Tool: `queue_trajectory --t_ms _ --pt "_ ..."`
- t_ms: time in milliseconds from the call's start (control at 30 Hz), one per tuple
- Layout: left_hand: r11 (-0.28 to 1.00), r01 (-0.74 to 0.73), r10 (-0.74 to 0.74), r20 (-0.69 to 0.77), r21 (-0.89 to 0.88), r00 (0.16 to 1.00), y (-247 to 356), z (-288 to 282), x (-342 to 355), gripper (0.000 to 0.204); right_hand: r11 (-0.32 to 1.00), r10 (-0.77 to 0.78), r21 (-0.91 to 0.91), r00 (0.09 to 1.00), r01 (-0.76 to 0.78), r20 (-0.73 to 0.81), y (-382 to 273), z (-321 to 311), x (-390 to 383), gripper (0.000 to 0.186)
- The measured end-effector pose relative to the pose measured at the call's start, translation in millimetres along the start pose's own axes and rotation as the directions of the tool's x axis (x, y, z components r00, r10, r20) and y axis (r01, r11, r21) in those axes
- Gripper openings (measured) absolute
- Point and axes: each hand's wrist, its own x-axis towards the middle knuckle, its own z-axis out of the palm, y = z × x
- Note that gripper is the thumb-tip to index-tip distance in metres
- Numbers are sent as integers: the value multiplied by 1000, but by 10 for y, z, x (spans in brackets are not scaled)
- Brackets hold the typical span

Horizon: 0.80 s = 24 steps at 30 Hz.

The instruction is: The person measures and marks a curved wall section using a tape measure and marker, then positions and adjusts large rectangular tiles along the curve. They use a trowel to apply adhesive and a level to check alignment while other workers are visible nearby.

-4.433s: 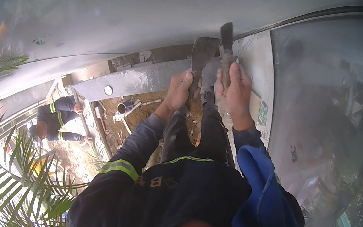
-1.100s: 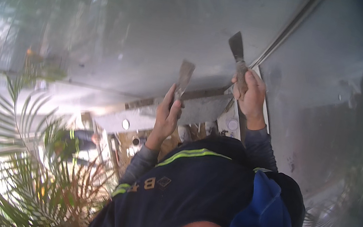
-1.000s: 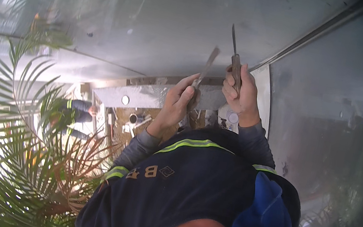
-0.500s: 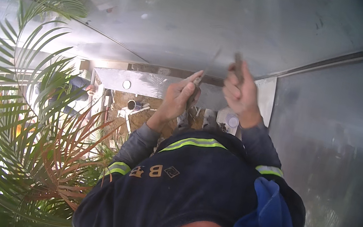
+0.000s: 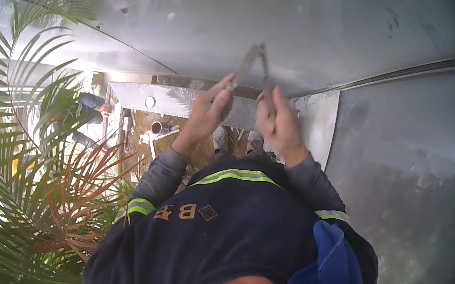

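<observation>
My left hand [image 5: 208, 115] is closed around a putty knife [image 5: 249, 61], its grey blade tilted up to the right. My right hand [image 5: 281, 126] grips a second scraper [image 5: 264, 57], angled up to the left. The two blades, both blurred, meet or overlap in front of me at their upper ends; I cannot tell whether they touch. Behind them is the large grey smooth panel [image 5: 214, 12]. Below my hands lie a grey strip of board [image 5: 135, 95] with a round hole and my dusty shoes on the dirt ground.
A palm plant [image 5: 20, 178] fills the lower left, partly covering a co-worker [image 5: 87, 108] in reflective workwear. A white pipe and dark cylinder [image 5: 157, 128] lie on the ground. A second grey panel [image 5: 406, 161] stands at my right, beside a dark channel and a pale board [image 5: 315, 127].
Over the last second both hands have shifted left, and the right scraper has swung leftward to meet the left knife's blade. Earlier the two tools were held farther apart.
</observation>
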Motion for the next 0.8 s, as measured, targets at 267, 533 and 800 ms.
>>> queue_trajectory --t_ms 267,533,800 --pt "972 82 -56 -124 220 991 -147 183 118 50 805 -326 -565 931 182 -164 283 -272 6 20" --pt "930 -3 60 -145 367 988 -219 504 -8 48 342 -656 -868 753 360 53 417 -218 9 31" --pt "928 -2 21 -46 373 999 -133 449 121 49 267 -639 -888 759 373 127 97 -311 67 30"
